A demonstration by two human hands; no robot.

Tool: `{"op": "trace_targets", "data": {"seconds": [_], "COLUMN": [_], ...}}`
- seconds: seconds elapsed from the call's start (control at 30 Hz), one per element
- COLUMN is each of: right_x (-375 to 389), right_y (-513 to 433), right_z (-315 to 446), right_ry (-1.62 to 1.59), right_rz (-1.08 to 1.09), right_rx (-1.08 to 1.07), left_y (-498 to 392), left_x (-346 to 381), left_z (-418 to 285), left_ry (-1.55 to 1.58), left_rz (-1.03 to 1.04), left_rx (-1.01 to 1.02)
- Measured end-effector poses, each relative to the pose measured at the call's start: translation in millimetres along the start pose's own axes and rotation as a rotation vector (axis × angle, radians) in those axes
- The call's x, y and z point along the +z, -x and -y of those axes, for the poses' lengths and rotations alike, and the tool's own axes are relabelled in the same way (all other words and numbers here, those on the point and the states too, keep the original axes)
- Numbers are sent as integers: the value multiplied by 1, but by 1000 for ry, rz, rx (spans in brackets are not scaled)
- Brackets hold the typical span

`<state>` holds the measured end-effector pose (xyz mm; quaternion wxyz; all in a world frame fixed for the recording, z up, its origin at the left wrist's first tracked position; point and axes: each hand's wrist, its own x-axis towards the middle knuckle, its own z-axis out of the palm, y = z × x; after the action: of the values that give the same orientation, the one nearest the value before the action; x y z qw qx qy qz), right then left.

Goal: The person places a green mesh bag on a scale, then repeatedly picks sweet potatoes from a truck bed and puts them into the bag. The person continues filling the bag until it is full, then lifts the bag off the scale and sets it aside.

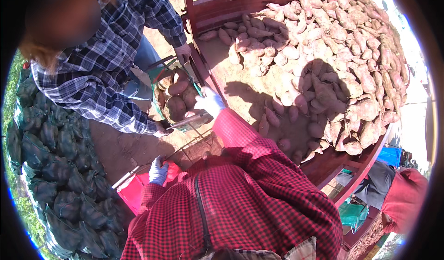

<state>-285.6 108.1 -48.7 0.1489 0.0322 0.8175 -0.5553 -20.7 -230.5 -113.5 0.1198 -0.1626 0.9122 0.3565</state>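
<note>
A green mesh bag point(178, 95) of sweet potatoes hangs open on a metal frame between me and a person in a plaid shirt. My right hand point(210, 102), in a white glove, is at the bag's right rim, by the end of the frame's bar; its exact grip cannot be told. My left hand point(158, 171), gloved too, is beside a red fabric piece point(135, 189) with a metal bar along its edge, its fingers partly curled. The other person's gloved hands are on both sides of the bag. Loose sweet potatoes point(360, 76) are heaped on the cart bed at the right.
Filled dark green mesh sacks point(66, 176) are piled at the left. The dark red metal side wall point(242, 5) of the cart runs across the top. Another person in red point(406, 197) is bent over at the lower right, near a green bag point(352, 215).
</note>
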Motion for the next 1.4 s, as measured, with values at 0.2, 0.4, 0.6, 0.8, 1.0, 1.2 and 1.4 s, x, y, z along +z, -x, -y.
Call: {"op": "trace_targets", "data": {"seconds": [0.2,0.4,0.6,0.8,1.0,1.2,1.4], "right_x": [-47,-142,-206,-236,-244,-251,-239], "right_y": [137,260,383,466,477,474,492], "right_z": [-99,-132,6,3,-7,9,26], "right_ry": [269,193,965,1018,839,588,452], "right_rz": [-84,-734,-1144,-1305,-1470,-1587,-1576], "right_rx": [120,245,120,761,640,453,522], "left_y": [8,-15,-47,-68,-84,-91,-80], "left_x": [-10,10,28,33,36,41,59], "left_z": [85,111,110,82,50,-2,-72], "left_ry": [-77,-127,-34,-26,-72,-110,-129], "left_rz": [51,228,350,442,550,652,782], "left_rx": [-145,-149,-181,-114,-44,47,180]}}
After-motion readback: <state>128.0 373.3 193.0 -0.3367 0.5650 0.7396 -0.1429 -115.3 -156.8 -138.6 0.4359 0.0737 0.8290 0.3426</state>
